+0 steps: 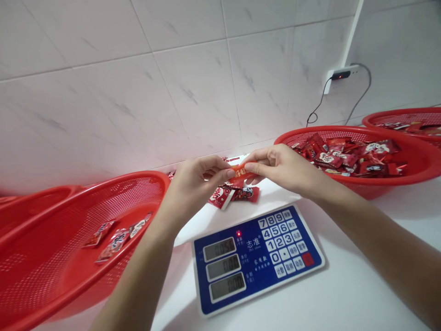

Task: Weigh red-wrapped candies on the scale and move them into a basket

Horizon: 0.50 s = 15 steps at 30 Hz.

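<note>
My left hand (pixel 196 188) and my right hand (pixel 279 168) meet above a white weighing pan, pinching a small orange-red wrapped bar (pixel 241 172) between their fingertips. Under the hands, a small heap of red snack packets (pixel 220 196) lies on the white pan (pixel 265 195), partly hidden by my fingers. Below the pan is the blue keypad panel of an electronic scale (pixel 257 259), with a lit red dot and several digital displays.
A red mesh basket (pixel 99 202) at the left holds a few packets. Another red basket (pixel 361 158) at the right is heaped with red packets, with a third (pixel 403 118) behind it. White tiled wall rises behind, with a plugged-in socket adapter (pixel 341 76) and dangling black cables.
</note>
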### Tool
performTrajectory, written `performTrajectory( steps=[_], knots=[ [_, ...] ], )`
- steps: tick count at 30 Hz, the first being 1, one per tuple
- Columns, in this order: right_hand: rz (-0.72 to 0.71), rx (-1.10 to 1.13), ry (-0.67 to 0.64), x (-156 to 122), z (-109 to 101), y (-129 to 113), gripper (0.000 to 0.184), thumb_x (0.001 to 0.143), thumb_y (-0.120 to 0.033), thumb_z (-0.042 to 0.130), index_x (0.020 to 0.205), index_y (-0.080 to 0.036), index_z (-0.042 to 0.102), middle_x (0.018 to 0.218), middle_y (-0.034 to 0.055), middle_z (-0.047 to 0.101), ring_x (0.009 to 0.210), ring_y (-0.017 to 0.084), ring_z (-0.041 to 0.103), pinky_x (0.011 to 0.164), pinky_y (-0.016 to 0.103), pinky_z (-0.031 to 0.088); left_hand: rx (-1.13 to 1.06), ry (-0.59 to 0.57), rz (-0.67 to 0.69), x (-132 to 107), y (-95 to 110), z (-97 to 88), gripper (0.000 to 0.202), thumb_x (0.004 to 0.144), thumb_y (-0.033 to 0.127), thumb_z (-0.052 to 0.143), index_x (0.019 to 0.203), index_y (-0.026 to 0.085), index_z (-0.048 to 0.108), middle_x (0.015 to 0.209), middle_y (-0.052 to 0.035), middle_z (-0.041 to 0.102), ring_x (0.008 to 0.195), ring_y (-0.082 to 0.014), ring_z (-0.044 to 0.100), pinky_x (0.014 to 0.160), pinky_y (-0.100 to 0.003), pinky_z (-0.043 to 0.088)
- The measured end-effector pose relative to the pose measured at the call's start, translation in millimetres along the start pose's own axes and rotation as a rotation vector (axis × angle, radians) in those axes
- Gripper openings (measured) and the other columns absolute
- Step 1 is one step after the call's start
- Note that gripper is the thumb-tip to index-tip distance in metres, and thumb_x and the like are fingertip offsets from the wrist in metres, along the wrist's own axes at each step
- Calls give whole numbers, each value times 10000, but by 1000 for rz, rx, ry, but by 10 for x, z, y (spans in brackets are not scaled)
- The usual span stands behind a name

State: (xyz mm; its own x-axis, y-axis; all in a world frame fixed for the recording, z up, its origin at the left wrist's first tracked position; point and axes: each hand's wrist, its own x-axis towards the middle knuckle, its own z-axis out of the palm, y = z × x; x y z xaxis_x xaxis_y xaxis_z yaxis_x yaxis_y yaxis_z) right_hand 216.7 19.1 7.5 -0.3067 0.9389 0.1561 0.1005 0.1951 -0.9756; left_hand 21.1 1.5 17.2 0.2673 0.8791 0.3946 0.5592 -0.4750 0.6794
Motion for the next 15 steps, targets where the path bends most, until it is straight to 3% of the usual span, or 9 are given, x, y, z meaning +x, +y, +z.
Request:
performTrajectory(
  steps=[5,11,15],
  knots=[
    [-43,-77,-4,-18,-48,-17,154,934,-51,680,939,-131,812,843,58,802,762,123,762,732,203,609,30,11,0,30,-25,19,143,884,298,693,805,198,758,782,-21,783,762,-183,717,686,-283,487],
    [-40,-124,-17,-30,-103,-4,86,908,-89,729,837,-121,766,812,71,796,747,128,749,686,198,580,-38,10,-16,39,-44,54,173,889,348,714,871,183,762,852,-45,798,826,-192,726,742,-283,515],
    [-38,-96,-6,-7,-73,16,90,953,-97,679,957,-113,767,828,73,801,738,128,751,699,217,586,-98,39,-41,43,-95,28,231,845,408,772,835,178,755,830,-48,794,782,-181,720,684,-251,512]
  ],
)
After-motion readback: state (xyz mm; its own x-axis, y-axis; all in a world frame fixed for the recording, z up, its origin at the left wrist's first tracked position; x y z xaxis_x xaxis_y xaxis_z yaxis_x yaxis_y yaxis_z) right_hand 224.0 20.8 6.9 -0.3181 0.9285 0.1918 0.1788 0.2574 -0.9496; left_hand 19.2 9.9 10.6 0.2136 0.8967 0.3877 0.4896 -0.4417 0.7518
